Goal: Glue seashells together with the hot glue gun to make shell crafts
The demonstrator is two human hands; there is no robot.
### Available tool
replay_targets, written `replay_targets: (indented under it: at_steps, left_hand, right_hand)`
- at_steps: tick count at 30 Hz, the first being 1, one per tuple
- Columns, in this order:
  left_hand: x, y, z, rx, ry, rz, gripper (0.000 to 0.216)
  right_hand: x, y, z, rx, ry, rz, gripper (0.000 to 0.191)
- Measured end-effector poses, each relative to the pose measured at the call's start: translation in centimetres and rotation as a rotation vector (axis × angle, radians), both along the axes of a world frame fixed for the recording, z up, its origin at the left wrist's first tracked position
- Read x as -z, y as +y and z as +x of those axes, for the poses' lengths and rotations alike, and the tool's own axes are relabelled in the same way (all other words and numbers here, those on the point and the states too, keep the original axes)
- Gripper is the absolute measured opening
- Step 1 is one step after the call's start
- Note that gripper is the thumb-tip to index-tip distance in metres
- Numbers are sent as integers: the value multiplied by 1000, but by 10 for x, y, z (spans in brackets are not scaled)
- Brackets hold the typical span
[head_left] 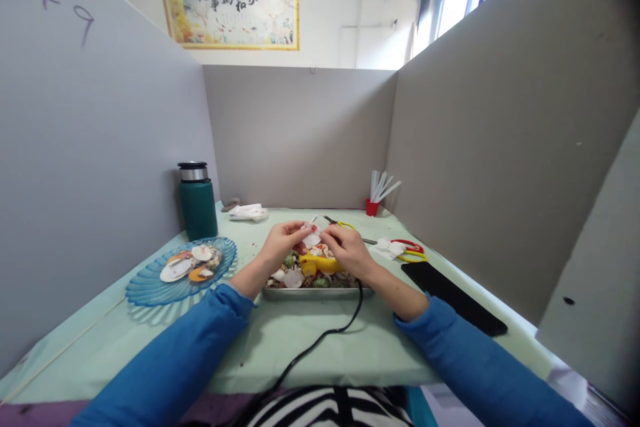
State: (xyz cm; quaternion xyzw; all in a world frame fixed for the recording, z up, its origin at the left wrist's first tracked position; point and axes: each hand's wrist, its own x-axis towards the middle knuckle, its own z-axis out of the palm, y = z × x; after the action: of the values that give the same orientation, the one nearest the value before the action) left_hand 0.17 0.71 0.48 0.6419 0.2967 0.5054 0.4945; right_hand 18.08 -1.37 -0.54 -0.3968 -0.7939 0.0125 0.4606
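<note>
Both hands meet above a metal tray [315, 293] heaped with seashells and small stones. My left hand [283, 243] pinches a white shell [311, 239] between thumb and fingers. A small red spot [314, 229] shows on or near that shell; what it is cannot be made out. Closed at the shell's right side, my right hand [346, 250] has its fingertips pressed together, and whatever they grip is hidden. Across the tray, just below the hands, lies a yellow glue gun [320, 264], its black cord [320, 340] running toward me.
To the left stand a blue glass plate [150, 285] of shells and a green bottle [198, 207]. At right are red-and-yellow scissors [413, 252], white tissue [388, 248], a black flat object [453, 297] and a red cup [371, 207] of white sticks. Grey partitions [300, 140] enclose the table.
</note>
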Motion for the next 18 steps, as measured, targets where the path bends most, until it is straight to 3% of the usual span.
replay_targets:
  at_steps: [12,18]
  left_hand:
    - [2,1,0,-19,47,9,33]
    - [3,2,1,-35,69,20,33]
  right_hand:
    - [3,7,2,-90,168,-236,32]
    - [2,6,2,-85,162,-220,30]
